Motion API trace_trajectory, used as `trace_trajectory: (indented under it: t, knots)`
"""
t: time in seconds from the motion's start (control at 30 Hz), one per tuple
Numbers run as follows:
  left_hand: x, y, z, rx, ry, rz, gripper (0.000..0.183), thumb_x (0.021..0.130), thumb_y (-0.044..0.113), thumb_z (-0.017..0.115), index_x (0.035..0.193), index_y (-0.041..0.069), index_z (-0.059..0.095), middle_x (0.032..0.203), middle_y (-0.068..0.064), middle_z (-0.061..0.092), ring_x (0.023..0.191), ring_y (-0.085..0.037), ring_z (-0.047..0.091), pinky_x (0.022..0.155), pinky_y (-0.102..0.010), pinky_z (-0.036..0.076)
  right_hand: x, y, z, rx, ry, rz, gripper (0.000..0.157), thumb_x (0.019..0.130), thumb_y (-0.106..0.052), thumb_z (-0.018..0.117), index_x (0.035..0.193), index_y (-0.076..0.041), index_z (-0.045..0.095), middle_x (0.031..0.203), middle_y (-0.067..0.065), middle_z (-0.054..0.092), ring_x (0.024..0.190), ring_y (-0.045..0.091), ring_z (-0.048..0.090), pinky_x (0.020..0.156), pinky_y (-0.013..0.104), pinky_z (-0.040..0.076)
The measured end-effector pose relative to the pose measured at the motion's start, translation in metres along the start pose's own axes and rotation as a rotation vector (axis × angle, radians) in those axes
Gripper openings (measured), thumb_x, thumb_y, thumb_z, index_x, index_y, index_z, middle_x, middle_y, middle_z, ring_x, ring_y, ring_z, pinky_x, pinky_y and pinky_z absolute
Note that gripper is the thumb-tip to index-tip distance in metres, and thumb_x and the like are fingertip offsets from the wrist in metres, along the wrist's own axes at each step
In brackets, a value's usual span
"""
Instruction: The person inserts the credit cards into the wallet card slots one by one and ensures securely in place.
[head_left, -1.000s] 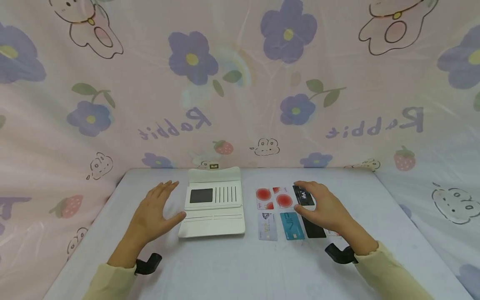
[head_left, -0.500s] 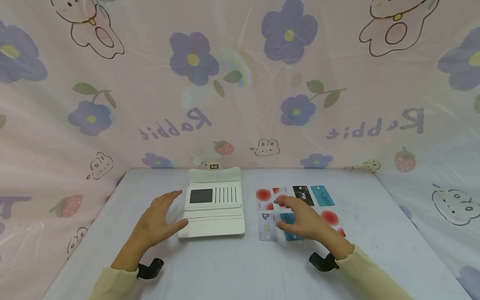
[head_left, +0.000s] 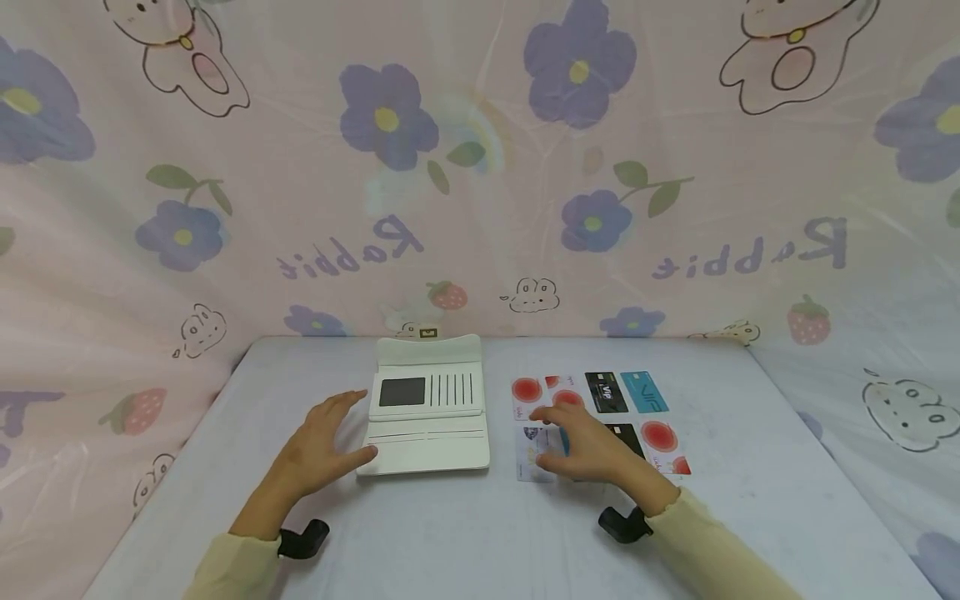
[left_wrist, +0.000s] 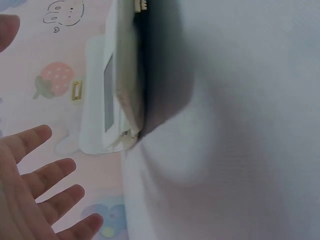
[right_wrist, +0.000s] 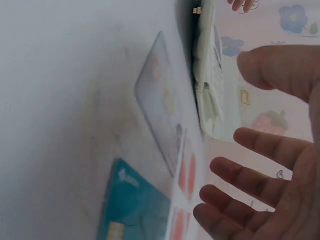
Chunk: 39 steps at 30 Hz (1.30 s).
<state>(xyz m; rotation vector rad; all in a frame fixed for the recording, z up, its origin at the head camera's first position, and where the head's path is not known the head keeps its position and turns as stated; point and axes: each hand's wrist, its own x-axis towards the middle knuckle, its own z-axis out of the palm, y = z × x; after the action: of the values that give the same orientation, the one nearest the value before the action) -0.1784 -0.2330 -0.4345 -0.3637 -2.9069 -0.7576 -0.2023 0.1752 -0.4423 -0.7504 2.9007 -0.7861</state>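
A white wallet (head_left: 427,454) lies unfolded on the table, showing a dark window and several card slots. My left hand (head_left: 311,454) is at its left side, fingers spread, holding nothing; the left wrist view shows the fingers (left_wrist: 55,177) apart from the wallet (left_wrist: 95,100). Over the rows of cards hovers my right hand (head_left: 588,446), fingers parted and nothing in them. Beneath and beside it are a pale grey card (head_left: 527,467) and a red-and-white card (head_left: 527,390). The hand partly hides a teal card (right_wrist: 137,200), seen in the right wrist view.
Right of that hand lie a black VIP card (head_left: 606,392), a blue card (head_left: 645,392), a plain black card (head_left: 628,437) and another red-and-white card (head_left: 662,437). A patterned curtain (head_left: 480,183) hangs behind the white table (head_left: 450,533).
My right hand has moved left and toward me, from the black cards to above the grey and teal ones, uncovering the right-hand cards. My left hand has shifted slightly nearer me.
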Motion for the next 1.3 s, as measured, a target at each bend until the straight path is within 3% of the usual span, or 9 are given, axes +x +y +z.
trace_trajectory:
  t: [0.27,0.5,1.03,1.3]
  knots:
    - [0.002,-0.009,0.009,-0.037,-0.047,-0.020,0.085,0.078,0.049,0.074,0.147,0.018,0.036,0.150,-0.013,0.038,0.137,-0.039,0.034,0.102,-0.065,0.036,0.007,0.005,0.009,-0.030,-0.032,0.000,0.050,0.076,-0.033,0.077,0.121,-0.020,0.061,0.113,-0.001,0.062,0.104,0.018,0.056,0.093,0.045,0.050]
    - [0.005,-0.016,0.017,-0.081,-0.048,-0.010,0.087,0.076,0.049,0.075,0.147,0.016,0.037,0.149,-0.014,0.040,0.137,-0.040,0.035,0.104,-0.065,0.034,0.012,0.010,0.016,-0.096,-0.014,-0.053,0.051,0.073,-0.033,0.078,0.119,-0.019,0.062,0.112,-0.001,0.062,0.103,0.016,0.056,0.094,0.044,0.050]
    - [0.016,-0.022,0.029,-0.228,-0.090,-0.018,0.087,0.076,0.041,0.077,0.146,0.010,0.037,0.149,-0.022,0.037,0.139,-0.043,0.032,0.110,-0.063,0.027,0.014,0.014,0.016,-0.134,-0.042,-0.047,0.053,0.072,-0.036,0.078,0.120,-0.019,0.063,0.111,-0.001,0.060,0.095,0.013,0.051,0.089,0.040,0.051]
    - [0.019,-0.022,0.032,-0.206,-0.115,-0.060,0.089,0.074,0.040,0.078,0.146,0.008,0.037,0.150,-0.024,0.036,0.139,-0.045,0.031,0.111,-0.063,0.027,0.016,0.013,0.016,-0.151,-0.044,-0.052,0.054,0.071,-0.037,0.080,0.119,-0.018,0.065,0.110,0.000,0.059,0.094,0.014,0.050,0.089,0.041,0.051]
